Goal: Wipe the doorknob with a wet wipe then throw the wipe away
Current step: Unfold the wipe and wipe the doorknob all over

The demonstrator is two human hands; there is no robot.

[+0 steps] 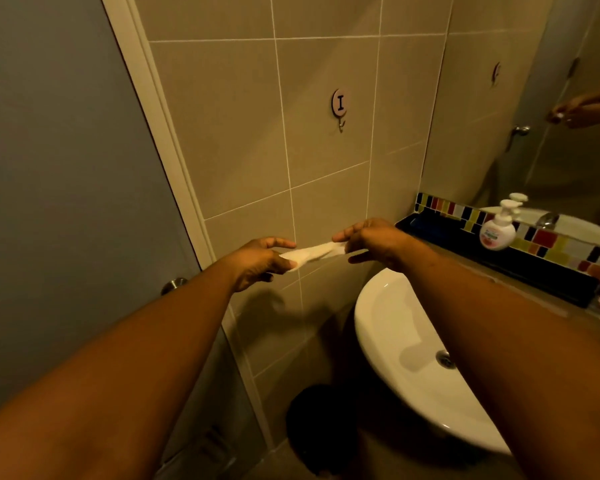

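Stretching a white wet wipe [312, 255] between both hands in front of a tiled wall [243, 133]. Far left of the left hand, a grey door [56, 161] with a pale frame [160, 109]; just below and left of that hand, partly hidden by the forearm, a metal doorknob [174, 285], apart from the wipe and untouched. Left hand [257, 263] pinching the wipe's left end between thumb and fingers, remaining fingers curled under. Wipe pulled into a narrow twisted band, spanning the gap from one hand to the other. Above the gap, high on the wall, a round hook [340, 105] marked with a dark letter. Below the gap, in shadow on the floor, a dark round bin [312, 420]. Right hand [371, 239] gripping the wipe's right end with fingertips closed on it, lower fingers extended toward the left. Below and right of the right hand, a white sink [388, 327] with a metal drain [445, 359]. Further right, a dark ledge backed by multicoloured mosaic tiles [548, 240], carrying a white pump soap bottle [498, 227]. Above the ledge, a mirror [534, 98] reflecting a hand near a knob.
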